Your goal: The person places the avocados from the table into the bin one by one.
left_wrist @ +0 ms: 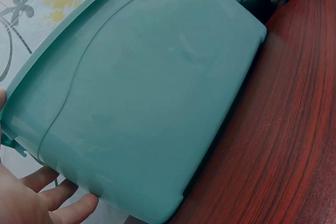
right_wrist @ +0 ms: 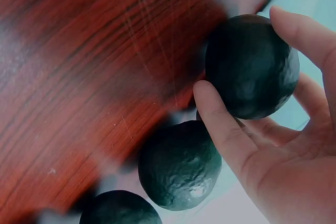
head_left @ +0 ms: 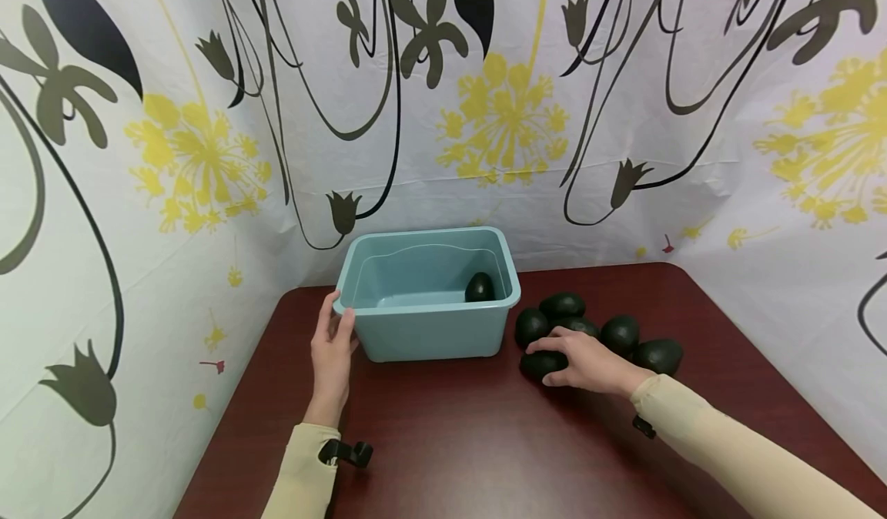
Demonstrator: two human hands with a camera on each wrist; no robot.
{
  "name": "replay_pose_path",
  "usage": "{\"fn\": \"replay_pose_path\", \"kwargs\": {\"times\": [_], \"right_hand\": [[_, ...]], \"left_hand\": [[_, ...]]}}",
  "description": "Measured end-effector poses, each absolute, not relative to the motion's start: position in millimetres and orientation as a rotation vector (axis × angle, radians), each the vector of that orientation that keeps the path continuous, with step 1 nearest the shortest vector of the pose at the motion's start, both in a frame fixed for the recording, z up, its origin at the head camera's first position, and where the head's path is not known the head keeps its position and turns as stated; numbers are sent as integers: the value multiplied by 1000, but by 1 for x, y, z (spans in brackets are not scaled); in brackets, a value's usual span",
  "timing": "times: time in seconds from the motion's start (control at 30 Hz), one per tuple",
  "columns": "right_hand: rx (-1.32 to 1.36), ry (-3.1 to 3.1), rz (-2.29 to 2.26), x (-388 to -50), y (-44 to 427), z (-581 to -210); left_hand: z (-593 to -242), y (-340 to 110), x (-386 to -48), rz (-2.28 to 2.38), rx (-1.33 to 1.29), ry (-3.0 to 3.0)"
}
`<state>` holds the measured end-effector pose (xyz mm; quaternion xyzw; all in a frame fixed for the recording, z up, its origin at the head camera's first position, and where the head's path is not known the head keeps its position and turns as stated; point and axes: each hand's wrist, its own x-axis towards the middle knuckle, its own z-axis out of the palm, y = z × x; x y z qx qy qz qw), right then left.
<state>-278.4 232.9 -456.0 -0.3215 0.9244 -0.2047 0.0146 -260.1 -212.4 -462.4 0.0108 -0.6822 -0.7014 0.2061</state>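
A light blue plastic bin [head_left: 430, 338] stands on the table, with one dark green avocado [head_left: 480, 288] inside at its right end. My left hand [head_left: 331, 365] holds the bin's near left corner, thumb by the rim and fingertips [left_wrist: 84, 205] against the wall in the left wrist view. To the right of the bin, my right hand [head_left: 589, 361] grips an avocado [right_wrist: 252, 66] between thumb and curled fingers, at the near side of a group. Other avocados [head_left: 620, 334] lie close behind and beside that hand, one partly hidden by it.
The dark red wooden table [head_left: 457, 442] has rounded far corners. A white cloth [head_left: 416, 157] printed with flowers and vines hangs behind the bin and along both sides. Black straps sit on both wrists over cream sleeves [head_left: 748, 442].
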Motion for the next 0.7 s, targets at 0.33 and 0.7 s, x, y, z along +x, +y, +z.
{"fn": "replay_pose_path", "kwargs": {"times": [0.33,0.7], "right_hand": [[-907,2934,-624,-275,234,-455],[-936,2961,-633,-273,238,-452]], "left_hand": [[-463,-212,-260,-1948,42,-1905],[-440,-206,-245,-1993,20,-1920]]}}
